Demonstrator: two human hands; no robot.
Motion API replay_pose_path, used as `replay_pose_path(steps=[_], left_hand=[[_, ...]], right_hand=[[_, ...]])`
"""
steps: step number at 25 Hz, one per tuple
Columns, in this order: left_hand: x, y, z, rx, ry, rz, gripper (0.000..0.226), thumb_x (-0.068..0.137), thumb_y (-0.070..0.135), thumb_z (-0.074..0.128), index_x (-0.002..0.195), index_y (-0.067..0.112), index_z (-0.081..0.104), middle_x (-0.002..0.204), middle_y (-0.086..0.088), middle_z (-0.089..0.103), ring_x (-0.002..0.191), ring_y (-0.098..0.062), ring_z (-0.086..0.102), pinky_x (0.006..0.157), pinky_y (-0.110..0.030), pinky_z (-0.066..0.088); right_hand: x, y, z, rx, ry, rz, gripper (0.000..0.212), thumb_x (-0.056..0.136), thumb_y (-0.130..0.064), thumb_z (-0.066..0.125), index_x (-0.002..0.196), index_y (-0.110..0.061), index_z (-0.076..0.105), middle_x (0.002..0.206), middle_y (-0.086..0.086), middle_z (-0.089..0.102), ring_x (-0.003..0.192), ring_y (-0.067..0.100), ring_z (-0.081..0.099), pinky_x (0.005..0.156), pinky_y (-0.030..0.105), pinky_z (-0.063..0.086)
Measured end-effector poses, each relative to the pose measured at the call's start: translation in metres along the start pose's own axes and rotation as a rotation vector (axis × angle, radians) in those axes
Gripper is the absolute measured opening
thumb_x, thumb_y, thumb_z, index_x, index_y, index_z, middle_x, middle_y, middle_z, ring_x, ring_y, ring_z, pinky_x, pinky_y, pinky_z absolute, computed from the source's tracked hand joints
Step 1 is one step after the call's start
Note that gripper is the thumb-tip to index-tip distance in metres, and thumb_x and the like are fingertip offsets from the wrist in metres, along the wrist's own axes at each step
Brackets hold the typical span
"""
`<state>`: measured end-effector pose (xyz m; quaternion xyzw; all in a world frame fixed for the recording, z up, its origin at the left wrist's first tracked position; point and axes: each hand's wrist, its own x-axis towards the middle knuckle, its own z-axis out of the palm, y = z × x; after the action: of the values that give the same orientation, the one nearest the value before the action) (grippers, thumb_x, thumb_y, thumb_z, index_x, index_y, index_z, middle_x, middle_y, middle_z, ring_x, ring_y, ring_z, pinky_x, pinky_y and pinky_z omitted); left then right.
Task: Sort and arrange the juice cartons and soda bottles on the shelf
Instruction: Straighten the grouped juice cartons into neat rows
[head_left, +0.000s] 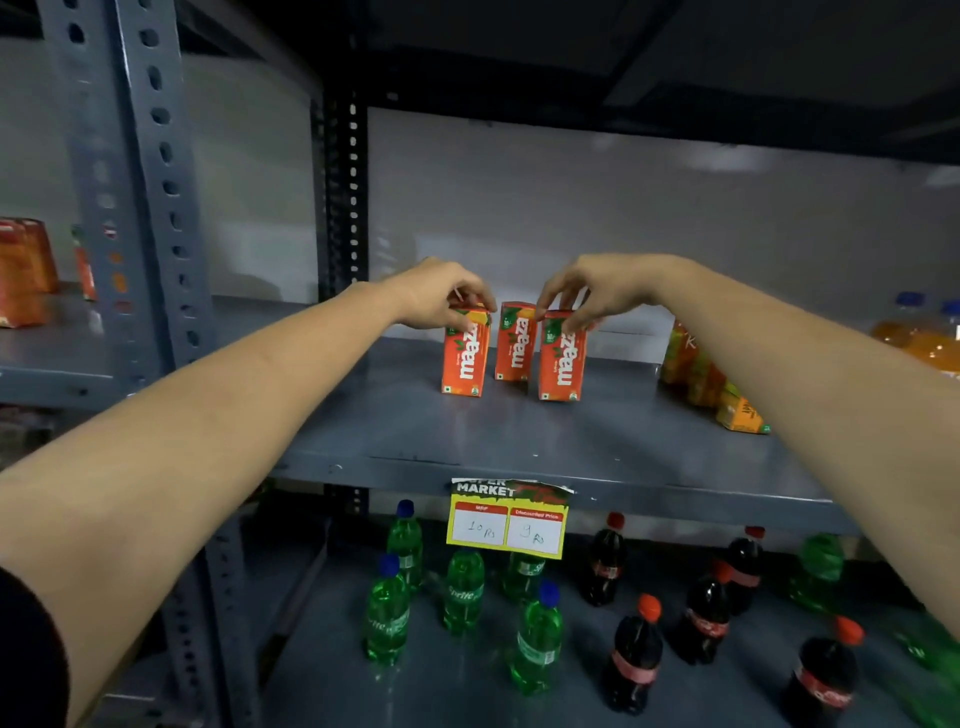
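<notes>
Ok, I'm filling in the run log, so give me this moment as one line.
left hand: fingers on left Maaza carton | right hand: fingers on right Maaza carton | middle carton: untouched | soda bottles: lower shelf

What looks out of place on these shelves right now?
On the lower shelf, a green bottle stands among the cola bottles. Above, cartons behind the right arm lean in a loose heap. The price tag looks crumpled.
</notes>
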<state>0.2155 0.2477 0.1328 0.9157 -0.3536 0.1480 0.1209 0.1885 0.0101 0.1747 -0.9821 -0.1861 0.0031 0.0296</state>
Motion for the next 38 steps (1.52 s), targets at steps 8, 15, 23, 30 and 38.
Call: replay_pose_path(steps=[8,15,23,30,38], left_hand=[[-0.001,-0.004,0.002,-0.094,0.026,-0.004,0.041,0.080,0.019,0.072,0.120,0.026,0.063,0.122,0.001,0.065,0.111,-0.014,0.058,0.095,-0.031,0.047],[-0.019,-0.018,0.056,-0.749,0.289,-0.255,0.058,0.067,0.019,0.083,0.118,0.018,0.057,0.116,-0.004,0.066,0.106,-0.018,0.063,0.091,-0.034,0.051],[-0.024,-0.018,0.075,-0.976,0.252,-0.345,0.064,0.071,0.012,0.079,0.129,0.013,0.051,0.122,-0.005,0.060,0.103,-0.017,0.062,0.074,-0.031,0.055],[-0.021,-0.023,0.076,-0.996,0.238,-0.364,0.069,0.069,0.012,0.081,0.131,0.012,0.050,0.127,-0.008,0.060,0.106,-0.021,0.064,0.075,-0.035,0.057],[-0.022,-0.023,0.076,-1.027,0.242,-0.356,0.068,0.069,0.011,0.080,0.129,0.019,0.048,0.129,-0.006,0.057,0.116,-0.023,0.058,0.080,-0.042,0.057]], right_hand=[[0.022,-0.022,0.011,0.120,0.049,-0.003,0.033,0.083,-0.017,0.069,0.114,-0.027,0.060,0.119,0.006,0.060,0.108,0.022,0.061,0.069,0.026,0.056],[0.012,0.004,0.067,0.829,0.318,0.081,0.056,0.071,-0.009,0.080,0.121,-0.010,0.055,0.106,0.009,0.065,0.099,0.025,0.066,0.087,0.042,0.056],[0.019,0.011,0.119,1.141,0.347,0.047,0.055,0.071,-0.003,0.078,0.121,-0.009,0.057,0.109,0.008,0.069,0.100,0.022,0.068,0.084,0.035,0.058],[0.017,0.011,0.121,1.170,0.343,0.028,0.042,0.074,-0.004,0.076,0.110,-0.018,0.060,0.103,0.001,0.070,0.097,0.018,0.068,0.073,0.025,0.059],[0.019,0.010,0.123,1.205,0.326,0.030,0.063,0.071,-0.004,0.078,0.128,-0.013,0.054,0.120,0.012,0.065,0.110,0.026,0.064,0.093,0.045,0.053]])
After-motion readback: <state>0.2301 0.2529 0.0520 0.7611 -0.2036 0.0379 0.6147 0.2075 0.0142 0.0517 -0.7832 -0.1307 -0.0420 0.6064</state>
